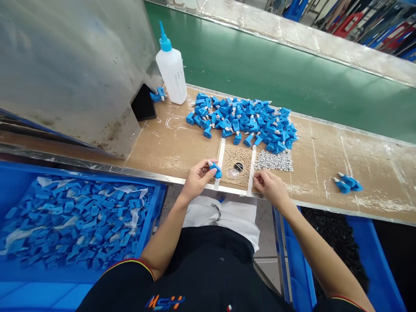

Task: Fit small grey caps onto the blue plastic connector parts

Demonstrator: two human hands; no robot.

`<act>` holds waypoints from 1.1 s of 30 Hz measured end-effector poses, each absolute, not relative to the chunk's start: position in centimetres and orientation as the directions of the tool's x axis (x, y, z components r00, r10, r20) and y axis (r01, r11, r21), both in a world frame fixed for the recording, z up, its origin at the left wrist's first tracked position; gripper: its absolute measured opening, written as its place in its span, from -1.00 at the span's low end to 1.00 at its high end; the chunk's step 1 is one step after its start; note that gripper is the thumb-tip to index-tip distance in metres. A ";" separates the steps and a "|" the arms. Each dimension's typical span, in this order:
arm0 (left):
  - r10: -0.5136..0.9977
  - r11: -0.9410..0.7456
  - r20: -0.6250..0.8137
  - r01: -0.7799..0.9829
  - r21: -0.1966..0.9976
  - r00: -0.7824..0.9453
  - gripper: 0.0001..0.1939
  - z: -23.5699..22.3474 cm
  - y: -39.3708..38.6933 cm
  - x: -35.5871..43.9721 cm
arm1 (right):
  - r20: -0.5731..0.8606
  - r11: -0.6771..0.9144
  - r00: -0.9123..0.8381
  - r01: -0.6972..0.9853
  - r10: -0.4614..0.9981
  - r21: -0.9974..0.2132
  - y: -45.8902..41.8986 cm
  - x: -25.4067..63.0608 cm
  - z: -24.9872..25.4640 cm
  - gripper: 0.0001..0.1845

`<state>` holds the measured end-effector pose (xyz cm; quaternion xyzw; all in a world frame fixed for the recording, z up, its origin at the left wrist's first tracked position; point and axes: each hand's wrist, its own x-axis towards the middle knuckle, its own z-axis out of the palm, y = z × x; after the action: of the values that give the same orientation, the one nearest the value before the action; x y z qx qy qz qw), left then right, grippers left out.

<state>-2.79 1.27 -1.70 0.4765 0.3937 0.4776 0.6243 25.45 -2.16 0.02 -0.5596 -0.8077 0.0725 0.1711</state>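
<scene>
My left hand (197, 178) is closed on a small blue plastic part (215, 169) with a white tip, held at the near edge of the cardboard-covered bench (169, 147). My right hand (268, 184) rests at the bench edge with fingers curled, just below a patch of small grey pieces (274, 160); whether it holds one is hidden. Between the hands lies a framed square pad (236, 160) with a black ring (238, 166) and a clear disc (232, 174). A heap of blue parts (243, 122) lies behind it.
A white squeeze bottle with a blue nozzle (172, 71) stands at the back left. A blue bin of blue parts (74, 216) sits at my lower left. A blue bin of black pieces (338, 242) is at lower right. A green conveyor belt (292, 73) runs behind. Three blue parts (347, 183) lie right.
</scene>
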 end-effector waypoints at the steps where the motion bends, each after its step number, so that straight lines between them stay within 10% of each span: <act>1: 0.970 0.093 -0.038 -0.225 0.970 0.240 -0.57 -1.7 1.2 -2.8 | 0.214 0.384 -0.333 0.882 0.918 -0.274 -2.3 25.2 -0.1 -0.78; 14: 0.970 0.029 0.031 -0.244 0.969 0.241 -0.63 -2.2 1.4 -2.7 | 0.105 0.383 -0.374 0.828 0.921 -0.409 -1.0 24.5 3.3 -0.84; 25: 0.970 -0.002 0.051 -0.201 0.980 0.236 -0.65 -2.1 1.3 -2.8 | 0.028 0.598 -0.597 0.801 0.802 -0.028 0.7 19.1 5.3 -0.74; 33: 0.966 0.026 0.035 -0.232 0.972 0.256 -0.62 -1.9 1.2 -2.8 | -0.032 0.592 -0.591 0.805 0.806 0.031 0.8 18.3 5.2 -0.73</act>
<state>-2.77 1.20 -1.92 0.4996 0.3671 0.4870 0.6152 18.26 0.83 5.17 -0.4514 -0.8920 -0.0067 -0.0215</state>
